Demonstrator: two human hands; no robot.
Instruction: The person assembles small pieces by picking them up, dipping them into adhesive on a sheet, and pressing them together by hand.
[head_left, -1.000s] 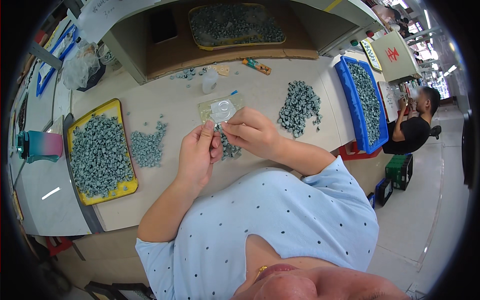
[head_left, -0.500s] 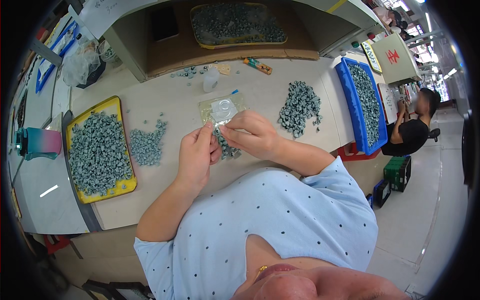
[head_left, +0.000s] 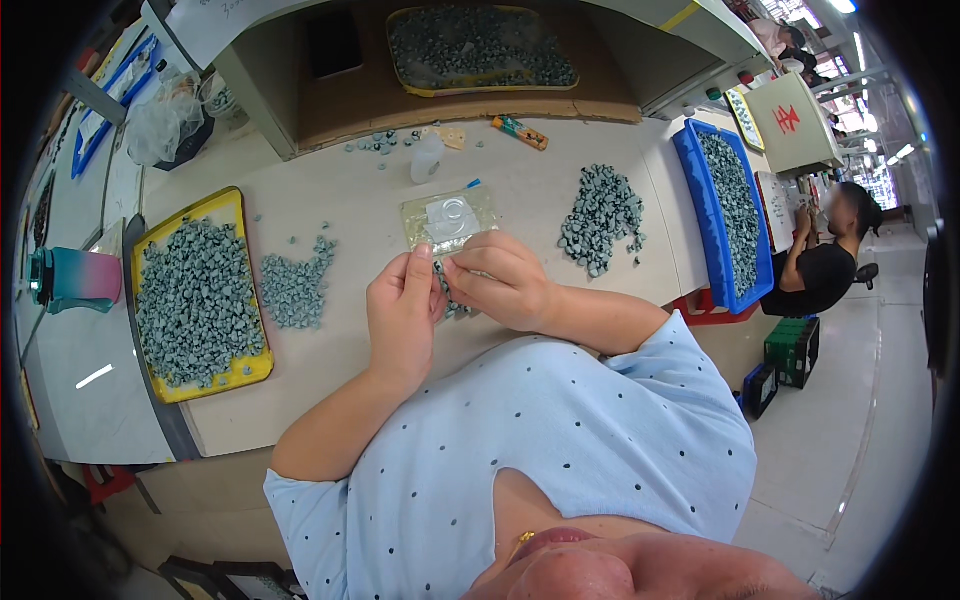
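Pinching between thumb and fingertips, both hands are meeting over a small grey-green moulded part: the left hand (head_left: 403, 310) is closing its grip from the left, the right hand (head_left: 497, 282) from the right. The part itself is almost wholly hidden by the fingers; a few more of its kind are peeking out just below the right hand, so I cannot tell exactly how much each grip is carrying.

Landmark: the clear flat plastic bag with a white label (head_left: 449, 218), lying on the pale beige counter (head_left: 520, 190).

- Hands are working just in front of the bag, touching or nearly touching its near edge.
- Compared with the earlier views, both hands are sitting in nearly the same spot, and the bag and piles are lying where they lay. Judgement: fine finger work is going on, no transfer.
- Left of the bag: a small loose pile of grey-green parts (head_left: 293, 286); further left, a yellow shallow tray full of the same parts (head_left: 236, 212).
- Right of the bag: a larger loose pile (head_left: 601, 216); beyond it, at the counter's right edge, a long blue plastic bin of parts (head_left: 688, 165).
- Behind the bag: a small translucent bottle (head_left: 426, 159) and scattered parts.

Open room: bare counter is showing between the bag and each pile. The counter's near edge is running close under the forearms.
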